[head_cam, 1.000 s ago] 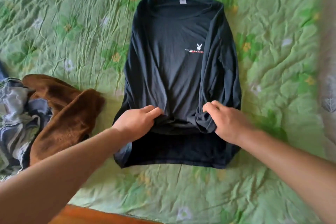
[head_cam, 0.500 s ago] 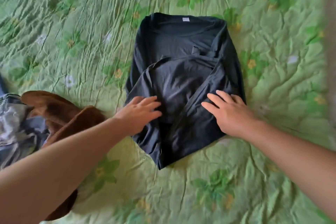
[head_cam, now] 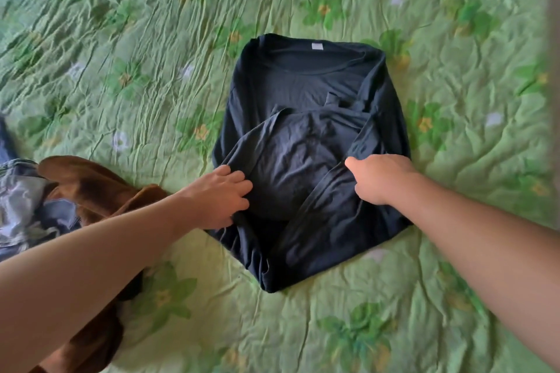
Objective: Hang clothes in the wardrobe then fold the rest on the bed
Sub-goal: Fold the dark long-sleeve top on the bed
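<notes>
Green floral bedspread, with the black shirt half-folded in its middle.
My left hand rests loose-fingered on the shirt's left edge. My right hand is curled on the bunched fold, though I cannot tell if it grips. Uneven pulling could skew the fold and trap a sleeve.

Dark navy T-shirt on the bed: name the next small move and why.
Probably tug the folded-up lower half straight and flatten it. The dark navy T-shirt lies skewed, its flap rumpled and one corner pointing toward the camera; the left hand rests flat on its left edge, the right hand curled at the right fold.
</notes>
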`<state>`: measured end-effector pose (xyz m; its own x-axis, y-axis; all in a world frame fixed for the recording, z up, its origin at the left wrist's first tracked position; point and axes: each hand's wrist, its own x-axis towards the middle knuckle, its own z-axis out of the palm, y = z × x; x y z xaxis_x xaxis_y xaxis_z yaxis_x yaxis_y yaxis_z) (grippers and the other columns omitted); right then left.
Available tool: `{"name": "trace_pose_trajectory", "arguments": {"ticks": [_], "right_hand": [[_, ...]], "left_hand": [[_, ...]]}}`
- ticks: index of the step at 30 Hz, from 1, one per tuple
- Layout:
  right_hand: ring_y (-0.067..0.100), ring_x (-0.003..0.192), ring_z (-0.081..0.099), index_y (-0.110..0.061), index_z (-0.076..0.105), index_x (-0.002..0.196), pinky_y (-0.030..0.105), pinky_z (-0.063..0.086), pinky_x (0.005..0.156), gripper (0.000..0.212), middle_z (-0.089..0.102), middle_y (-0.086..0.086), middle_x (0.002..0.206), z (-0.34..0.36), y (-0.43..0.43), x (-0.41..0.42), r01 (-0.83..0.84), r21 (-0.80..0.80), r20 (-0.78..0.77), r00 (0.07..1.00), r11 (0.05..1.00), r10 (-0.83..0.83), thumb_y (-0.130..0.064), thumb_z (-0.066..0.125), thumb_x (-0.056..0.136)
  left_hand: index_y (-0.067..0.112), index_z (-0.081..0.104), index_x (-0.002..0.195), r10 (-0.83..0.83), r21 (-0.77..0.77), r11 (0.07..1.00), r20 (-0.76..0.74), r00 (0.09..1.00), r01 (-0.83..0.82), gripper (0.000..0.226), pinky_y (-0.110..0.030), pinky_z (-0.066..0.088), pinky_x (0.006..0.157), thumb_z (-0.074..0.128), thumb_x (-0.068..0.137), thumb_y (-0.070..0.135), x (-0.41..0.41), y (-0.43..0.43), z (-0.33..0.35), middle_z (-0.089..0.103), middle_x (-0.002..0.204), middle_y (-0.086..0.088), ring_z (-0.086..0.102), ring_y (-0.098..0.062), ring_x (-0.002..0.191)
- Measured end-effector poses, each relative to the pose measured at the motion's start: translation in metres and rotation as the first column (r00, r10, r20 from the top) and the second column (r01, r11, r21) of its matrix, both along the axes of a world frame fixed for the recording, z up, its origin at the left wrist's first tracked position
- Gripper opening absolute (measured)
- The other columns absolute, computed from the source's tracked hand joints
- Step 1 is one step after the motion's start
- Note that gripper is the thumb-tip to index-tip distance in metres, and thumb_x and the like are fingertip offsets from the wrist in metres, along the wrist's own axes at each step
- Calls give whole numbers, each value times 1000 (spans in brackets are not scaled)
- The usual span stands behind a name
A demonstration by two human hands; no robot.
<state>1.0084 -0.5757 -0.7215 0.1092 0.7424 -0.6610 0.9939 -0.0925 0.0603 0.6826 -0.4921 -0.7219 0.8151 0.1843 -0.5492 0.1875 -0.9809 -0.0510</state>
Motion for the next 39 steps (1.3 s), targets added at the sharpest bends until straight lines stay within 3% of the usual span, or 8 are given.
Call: {"name": "trace_pose_trajectory", "arguments": {"ticks": [8,15,21,25,29,33,35,39], "right_hand": [[27,137,30,-24,54,121,56,23,115,40,39,3,139,-7,-3,4,-409,246,173,910,879,376,-15,49,83],[20,101,38,-34,48,98,45,25,90,13,55,-9,82,13,-8,15,-300,25,66,952,954,298,-35,43,86],[25,116,43,-34,71,99,47,32,100,30,50,0,106,42,-3,71,-194,305,158,976,932,151,-49,48,87],[37,119,42,-21,66,115,54,37,101,36,50,15,125,47,9,123,173,418,180,947,892,-268,-46,54,91],[47,130,39,-25,26,152,61,39,100,72,35,22,147,30,10,102,511,417,-71,843,752,-533,-47,60,93],[42,112,53,-13,54,136,53,49,85,59,53,17,127,9,-28,40,137,634,-104,990,761,-92,-46,61,88],[37,114,52,-17,56,136,49,46,88,66,53,11,127,-7,-49,19,-106,499,-12,992,860,129,-54,64,82],[39,97,56,-12,60,125,48,45,74,41,57,16,109,-27,-49,17,-151,495,99,988,856,118,-14,62,84]], "left_hand": [[33,60,111,-88,-69,994,28,996,90,38,-36,27,100,65,75,44,6,3,-5,64,98,12,56,-13,102],[34,60,113,-87,-81,992,121,989,97,45,-37,35,93,48,81,64,6,16,8,61,89,13,56,-15,88],[32,58,76,129,71,984,340,932,-162,21,-33,44,75,61,86,51,4,70,36,40,64,19,45,-5,63],[23,61,99,656,85,653,432,618,-753,21,-48,45,87,58,95,44,-19,123,46,58,92,0,57,-29,95],[22,48,137,849,2,389,388,359,-921,46,-59,41,98,61,94,34,-11,109,29,47,136,-19,46,-40,123],[27,42,145,685,-46,689,368,629,-723,59,-50,41,104,56,92,47,17,38,3,44,143,-6,43,-29,130],[30,35,151,530,11,834,266,805,-552,73,-48,40,104,55,88,60,25,6,-13,38,148,-4,40,-28,134],[28,38,149,480,117,850,232,846,-514,62,-46,44,91,58,90,35,30,-8,-36,44,137,-5,47,-28,122]]}}
